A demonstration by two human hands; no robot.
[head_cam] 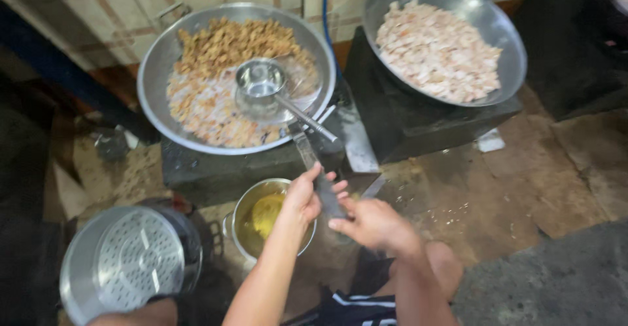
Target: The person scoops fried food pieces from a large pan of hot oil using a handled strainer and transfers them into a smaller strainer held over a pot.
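- The person's knee (pixel 439 264) and dark shorts (pixel 356 309) lie nearest the camera, just below the right hand; the posture reads as a crouch or low seat facing the cookers.
- The right hand (pixel 373 224) is partly curled, its fingertips pressed to the near end of a long flat metal handle (pixel 315 172). It appears to steady the handle more than carry it.
- The left hand (pixel 302 198) is closed around the same handle just beyond the right, thumb on top. Both hands meet on it, probably because the reach into the pan is long.
- The handle runs away from the hands, up to the rim of the left wok (pixel 154 71). Its working end is hidden, so I cannot tell what tool it is.
- In that wok, browned pieces (pixel 229 41) are heaped on the far side and paler pieces (pixel 209 113) lie nearer the hands; a steel ladle (pixel 260 87) rests in the middle, its handle propped on the rim within reach.
- Directly beneath the left hand stands a small pot (pixel 243 216) of yellowish liquid.
- Well left of the left hand sits a perforated steamer tray (pixel 134 257) on a pot.
- Beyond the right hand, a second wok (pixel 510 58) holds pale raw-looking cubes (pixel 435 51) on its own dark stove block (pixel 418 120).
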